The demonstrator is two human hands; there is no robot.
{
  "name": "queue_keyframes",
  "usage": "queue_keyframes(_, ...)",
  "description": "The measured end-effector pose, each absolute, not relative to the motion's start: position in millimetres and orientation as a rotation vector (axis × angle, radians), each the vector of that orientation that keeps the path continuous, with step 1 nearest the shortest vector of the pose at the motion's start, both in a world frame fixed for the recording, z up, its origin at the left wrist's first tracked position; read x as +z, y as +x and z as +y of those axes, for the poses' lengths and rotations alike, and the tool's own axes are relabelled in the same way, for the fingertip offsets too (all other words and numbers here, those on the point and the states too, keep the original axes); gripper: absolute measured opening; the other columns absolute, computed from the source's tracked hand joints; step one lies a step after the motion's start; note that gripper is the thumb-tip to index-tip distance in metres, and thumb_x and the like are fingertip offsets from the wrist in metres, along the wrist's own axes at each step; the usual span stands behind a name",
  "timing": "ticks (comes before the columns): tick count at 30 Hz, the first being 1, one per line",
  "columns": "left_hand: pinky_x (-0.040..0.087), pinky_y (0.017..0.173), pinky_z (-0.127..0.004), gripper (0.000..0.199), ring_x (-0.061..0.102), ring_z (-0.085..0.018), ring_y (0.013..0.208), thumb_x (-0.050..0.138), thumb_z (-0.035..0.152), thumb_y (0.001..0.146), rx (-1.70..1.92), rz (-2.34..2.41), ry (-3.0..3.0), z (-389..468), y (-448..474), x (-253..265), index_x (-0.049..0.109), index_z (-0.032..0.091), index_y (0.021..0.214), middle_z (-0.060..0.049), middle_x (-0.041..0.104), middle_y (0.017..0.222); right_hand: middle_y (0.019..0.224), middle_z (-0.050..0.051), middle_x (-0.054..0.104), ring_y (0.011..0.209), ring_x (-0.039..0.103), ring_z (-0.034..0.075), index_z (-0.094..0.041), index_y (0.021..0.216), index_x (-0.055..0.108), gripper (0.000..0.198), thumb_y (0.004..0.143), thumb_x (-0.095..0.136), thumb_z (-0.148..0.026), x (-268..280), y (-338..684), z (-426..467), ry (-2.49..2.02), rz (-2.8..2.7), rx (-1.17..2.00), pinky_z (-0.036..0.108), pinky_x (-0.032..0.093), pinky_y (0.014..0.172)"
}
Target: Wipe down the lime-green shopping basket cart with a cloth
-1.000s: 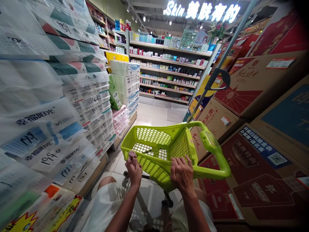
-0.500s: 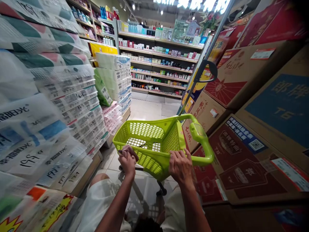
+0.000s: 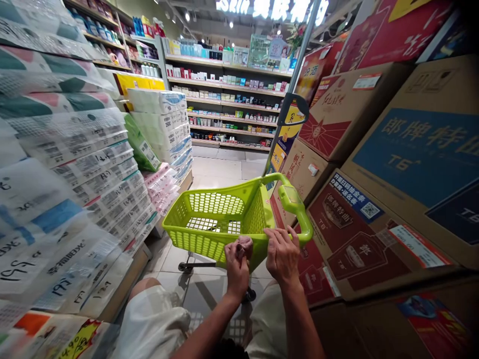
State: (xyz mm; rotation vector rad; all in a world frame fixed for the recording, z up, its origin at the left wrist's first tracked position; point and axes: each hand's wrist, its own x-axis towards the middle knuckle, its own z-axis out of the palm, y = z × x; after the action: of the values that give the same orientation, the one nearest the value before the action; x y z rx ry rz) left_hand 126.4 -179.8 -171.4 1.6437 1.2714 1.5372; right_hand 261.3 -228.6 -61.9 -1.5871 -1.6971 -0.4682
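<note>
A lime-green plastic shopping cart [image 3: 204, 235] stands in front of me, its perforated basket holding nothing I can see. My left hand [image 3: 236, 271] is closed around a crumpled pinkish-brown cloth [image 3: 246, 244], which is pressed against the near side of the basket by the rim. My right hand [image 3: 283, 257] has its fingers curled over the near rim, close to the looped green handle [image 3: 307, 224]. Its fingertips are partly hidden from view. Below the basket, a dark wheel [image 3: 185, 267] shows on the tiled floor.
Stacked tissue packs [image 3: 93, 164] line the left side. Large liquor cartons [image 3: 359, 229] rise close on the right. Behind the cart stands a grey pole with a dark looped handle [image 3: 305, 107]. Shelves of cosmetics [image 3: 228, 89] cross the far end of the aisle.
My left hand has moved right along the near side of the basket with the cloth, closer to my right hand. My right hand stays at the rim. The view has shifted slightly right.
</note>
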Motion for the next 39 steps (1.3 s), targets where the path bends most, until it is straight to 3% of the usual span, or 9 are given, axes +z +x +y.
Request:
queue_keyframes(4,0.050,0.111,-0.042,0.039,0.057,-0.025,0.127,0.057,0.013,0.090,1.566,1.187,1.790,-184.1,148.7,-164.1,0.068,0.023,0.126,-0.013,0.055,0.131,0.111,0.007,0.077,0.106,0.066,0.023,-0.020,0.116,0.069,0.042,0.103,0.029,-0.022,-59.5,273.8,-234.6,-1.546,-1.567,-0.509,0.048,0.031,0.116)
queue_keyframes(7,0.057,0.096,-0.033,0.031,0.064,-0.021,0.109,0.057,0.020,0.090,1.507,1.171,1.854,-179.1,141.3,-186.4,0.073,0.018,0.117,-0.012,0.060,0.121,0.108,0.007,0.077,0.103,0.066,0.024,-0.020,0.115,0.069,0.042,0.103,0.029,-0.022,-63.4,277.7,-237.1,-1.544,-1.541,-0.512,0.049,0.032,0.114)
queue_keyframes(10,0.060,0.084,-0.039,0.030,0.065,-0.024,0.096,0.051,0.022,0.093,1.507,1.206,1.942,-172.3,118.8,-213.7,0.077,0.015,0.105,-0.013,0.065,0.106,0.109,0.007,0.077,0.105,0.065,0.025,-0.020,0.113,0.069,0.041,0.103,0.030,-0.022,-68.6,276.7,-236.7,-1.543,-1.556,-0.508,0.050,0.032,0.114)
queue_keyframes(17,0.053,0.094,-0.042,0.026,0.059,-0.025,0.111,0.058,0.025,0.098,1.550,0.989,2.433,-158.0,110.0,-216.0,0.076,0.027,0.118,-0.012,0.062,0.118,0.108,0.006,0.077,0.105,0.064,0.024,-0.021,0.115,0.069,0.041,0.101,0.030,-0.021,-64.3,273.4,-231.8,-1.536,-1.551,-0.507,0.050,0.030,0.117)
queue_keyframes(22,0.049,0.079,-0.034,0.033,0.060,-0.022,0.097,0.049,0.011,0.098,1.414,0.940,2.660,-159.0,91.3,-233.1,0.076,0.024,0.111,-0.010,0.065,0.109,0.108,0.005,0.077,0.106,0.064,0.024,-0.021,0.114,0.070,0.041,0.102,0.031,-0.021,-68.3,271.9,-232.7,-1.541,-1.576,-0.493,0.049,0.029,0.117)
queue_keyframes(27,0.051,0.088,-0.043,0.031,0.058,-0.027,0.107,0.055,0.016,0.096,1.673,1.122,2.425,-141.1,78.1,-223.1,0.075,0.027,0.117,-0.014,0.060,0.119,0.107,0.005,0.077,0.104,0.064,0.023,-0.020,0.112,0.070,0.041,0.102,0.030,-0.022,-65.3,260.5,-226.0,-1.547,-1.606,-0.484,0.048,0.029,0.117)
queue_keyframes(30,0.051,0.094,-0.049,0.030,0.060,-0.029,0.110,0.054,0.021,0.095,1.628,1.175,2.235,-134.6,74.1,-227.0,0.078,0.027,0.112,-0.014,0.061,0.118,0.107,0.005,0.077,0.102,0.063,0.023,-0.021,0.111,0.071,0.042,0.102,0.030,-0.022,-64.2,252.5,-220.3,-1.562,-1.651,-0.463,0.046,0.029,0.117)
queue_keyframes(34,0.055,0.090,-0.047,0.028,0.064,-0.030,0.104,0.054,0.026,0.091,1.440,1.210,2.109,-134.6,57.2,-243.3,0.081,0.023,0.097,-0.014,0.066,0.106,0.110,0.006,0.076,0.106,0.061,0.023,-0.020,0.111,0.072,0.040,0.101,0.033,-0.021,-70.4,248.1,-216.3,-1.602,-1.699,-0.437,0.046,0.029,0.117)
queue_keyframes(39,0.053,0.097,-0.047,0.026,0.059,-0.027,0.109,0.057,0.019,0.085,1.746,1.367,1.939,-110.9,43.0,-215.6,0.078,0.021,0.100,-0.012,0.057,0.114,0.109,0.006,0.076,0.105,0.061,0.023,-0.021,0.111,0.072,0.040,0.101,0.033,-0.020,-72.0,242.4,-209.3,-1.607,-1.727,-0.420,0.046,0.027,0.118)
